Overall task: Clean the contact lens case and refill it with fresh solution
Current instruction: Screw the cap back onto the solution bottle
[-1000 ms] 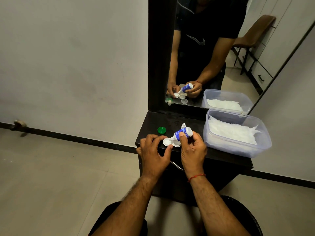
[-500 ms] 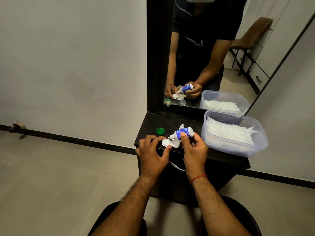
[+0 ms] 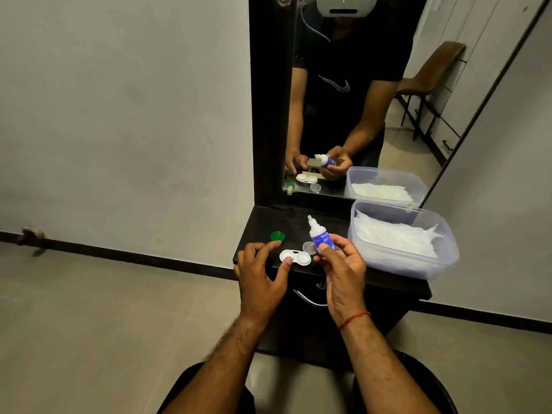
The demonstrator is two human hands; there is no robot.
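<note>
A white two-well contact lens case (image 3: 295,257) lies open on the black dresser top (image 3: 298,222). My left hand (image 3: 260,273) rests beside it with fingers apart; one fingertip touches the case's left well. My right hand (image 3: 340,264) holds a small white solution bottle with a blue label (image 3: 319,234), tilted almost upright, nozzle pointing up and away, just right of the case. A green lid (image 3: 277,236) lies to the left of the case. A clear lid (image 3: 309,247) lies behind it.
A clear plastic tub (image 3: 442,261) of white tissues stands on the right of the dresser top. A mirror (image 3: 352,100) rises behind. A drawer handle (image 3: 307,300) sits below the top's front edge. Grey floor lies to the left.
My right hand has lifted the bottle off the case and turned its nozzle upward. My left hand has loosened its hold; the case now lies flat on the top.
</note>
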